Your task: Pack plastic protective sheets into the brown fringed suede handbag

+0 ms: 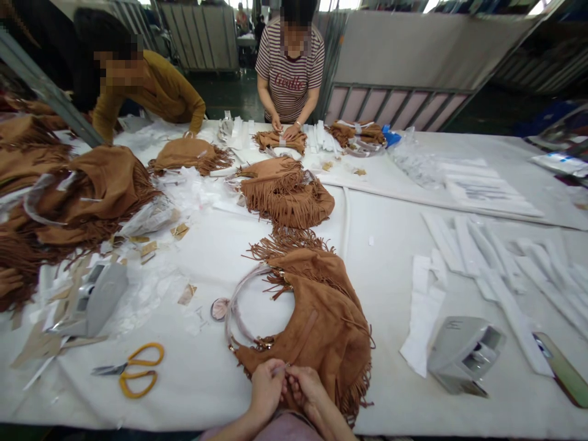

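Note:
A brown suede fringed handbag (321, 306) lies on the table right in front of me. Its curved handle (234, 306), wrapped in clear plastic, points left. My left hand (267, 386) and my right hand (305, 387) meet over the bag's near edge, fingertips almost touching. Both are closed in a pinch on something small, with a pale glint between the fingers; its kind is too small to make out. Left of my hands rest scissors (133, 367) with yellow handles, blades pointing left.
Grey tape dispensers stand at the left (98, 297) and right (466, 352). White strips (487, 257) and a phone (563, 367) lie at the right. Another fringed bag (289, 193) is beyond mine, and a bag pile (92, 190) at left. Two co-workers (289, 70) (160, 92) work across the table.

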Tool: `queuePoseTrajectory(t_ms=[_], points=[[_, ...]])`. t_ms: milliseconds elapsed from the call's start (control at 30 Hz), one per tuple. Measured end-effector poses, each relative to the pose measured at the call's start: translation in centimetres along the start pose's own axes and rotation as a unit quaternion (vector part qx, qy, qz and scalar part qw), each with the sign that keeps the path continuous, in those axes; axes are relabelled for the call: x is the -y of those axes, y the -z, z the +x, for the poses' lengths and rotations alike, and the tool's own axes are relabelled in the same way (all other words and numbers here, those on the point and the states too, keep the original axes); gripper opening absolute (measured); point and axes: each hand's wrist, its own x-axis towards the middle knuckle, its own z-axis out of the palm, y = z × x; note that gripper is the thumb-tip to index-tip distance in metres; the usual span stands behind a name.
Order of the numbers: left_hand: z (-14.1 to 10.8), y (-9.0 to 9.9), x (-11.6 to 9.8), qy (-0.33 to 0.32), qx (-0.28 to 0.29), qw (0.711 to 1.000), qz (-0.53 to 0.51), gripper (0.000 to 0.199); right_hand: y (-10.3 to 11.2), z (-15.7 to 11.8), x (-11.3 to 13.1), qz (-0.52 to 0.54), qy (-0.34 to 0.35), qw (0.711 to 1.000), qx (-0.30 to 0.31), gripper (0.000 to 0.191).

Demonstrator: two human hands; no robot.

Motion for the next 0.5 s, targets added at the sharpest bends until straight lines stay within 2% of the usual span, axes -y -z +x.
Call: queuePoseTrajectory(t_ms=[100, 233, 367, 500], points=[[-0.5, 0.9, -0.6, -0.067, 0.019, 0.994, 0.083, 0.029, 0.0, 0.0, 0.0, 0.032, -0.010, 0.999, -0.003, 0.016], [-0.9, 1.9, -1.7, -0.142, 0.079, 0.974, 0.155, 0.031, 0.1, -0.6, 0.4, 0.065, -0.022, 0.998, 0.010, 0.016], [-1.1, 2.1, -2.1, -0.160, 0.112, 0.962, 0.193, 0.032, 0.3, -1.2, 0.7, 0.064, -0.025, 0.997, 0.030, 0.030], [-0.9, 2.2, -1.6, -0.157, 0.118, 0.966, 0.168, 0.026, 0.3, -1.0, 0.3, 0.037, 0.002, 0.999, 0.036, 0.029]])
